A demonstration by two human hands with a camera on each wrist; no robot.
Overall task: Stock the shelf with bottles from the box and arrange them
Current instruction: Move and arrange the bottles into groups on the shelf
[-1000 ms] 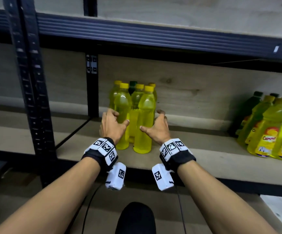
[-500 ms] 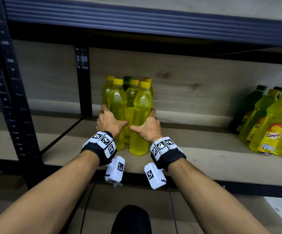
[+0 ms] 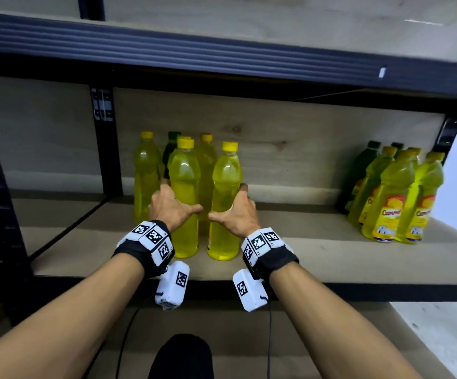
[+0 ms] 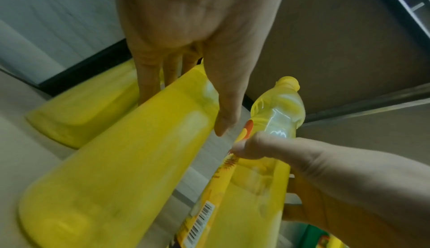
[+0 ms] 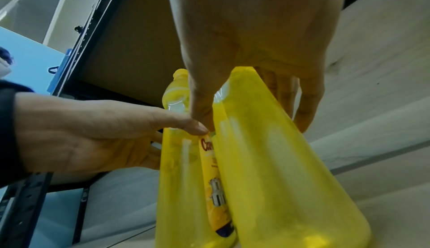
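Head view shows both hands at the front of a small cluster of yellow bottles standing upright on the wooden shelf (image 3: 317, 250): the left hand (image 3: 171, 205) wraps the left front bottle (image 3: 183, 187) at mid-body, and the right hand (image 3: 236, 212) wraps the right front bottle (image 3: 226, 192) at about the same height. Each set of fingers is curled round its own bottle, thumb across the near face, so each hand is clamped on one bottle; the wrist views confirm this, with the left thumb (image 4: 223, 105) lying on the bottle's front and the right thumb (image 5: 200, 105) doing the same. The two thumb tips sit close together in the gap between the bottles. Behind them stand more yellow bottles and one dark green bottle (image 3: 171, 151), and a second group of labelled bottles (image 3: 396, 198) stands well apart to the right. The step appears to be squaring the front pair against the rows behind. To do it well, keep both bases flat on the shelf and slide rather than lift, press low on the bodies so the tall bottles do not tip, and turn the labels outward, since the front faces look bare. The box is not in view.
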